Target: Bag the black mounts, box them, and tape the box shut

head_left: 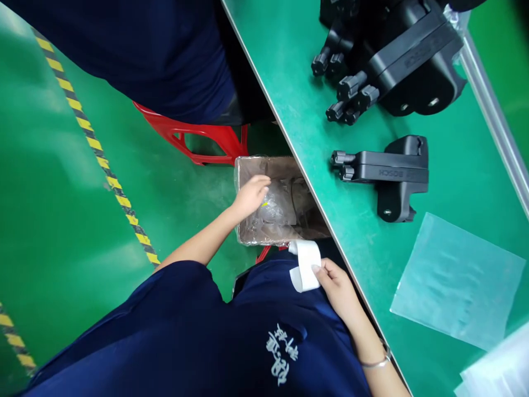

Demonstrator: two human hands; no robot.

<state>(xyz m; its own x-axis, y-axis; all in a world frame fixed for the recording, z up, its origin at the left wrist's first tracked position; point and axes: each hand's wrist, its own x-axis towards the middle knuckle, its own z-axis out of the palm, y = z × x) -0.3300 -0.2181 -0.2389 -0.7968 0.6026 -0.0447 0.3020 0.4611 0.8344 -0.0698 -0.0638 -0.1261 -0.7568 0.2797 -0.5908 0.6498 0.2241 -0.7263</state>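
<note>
Easiest writing to spot was BOSCH, upside down from this view, on the lone black tool part [392, 168] lying on the green table [359, 253], right of the box [243, 234]. The pile of similar black parts [409, 60], up and right of the box, had lettering too, but it was too soft for me to swear to. The navy shirt [173, 331] below the box had white characters [281, 355] on the chest, sideways from here, and I couldn't read them properly.

Hands: the left hand [250, 197] hung over the box's opening, arm reaching in from the lower left, fingers half curled with the thumb a bit apart, and I could see nothing in its grip. Clear plastic [276, 207] sat in the box under it. The right hand [336, 286] was just below and right of the box, forearm angled up along the table edge, bracelet [377, 364] on the wrist. Its thumb and fingers were pinched on a curled white paper strip [309, 264], which was right by the box's lower edge.

A clear plastic bag [458, 281] lay flat on the table, well right of the box. Above the box was a red stool [202, 132] with another person [157, 60] on it.
</note>
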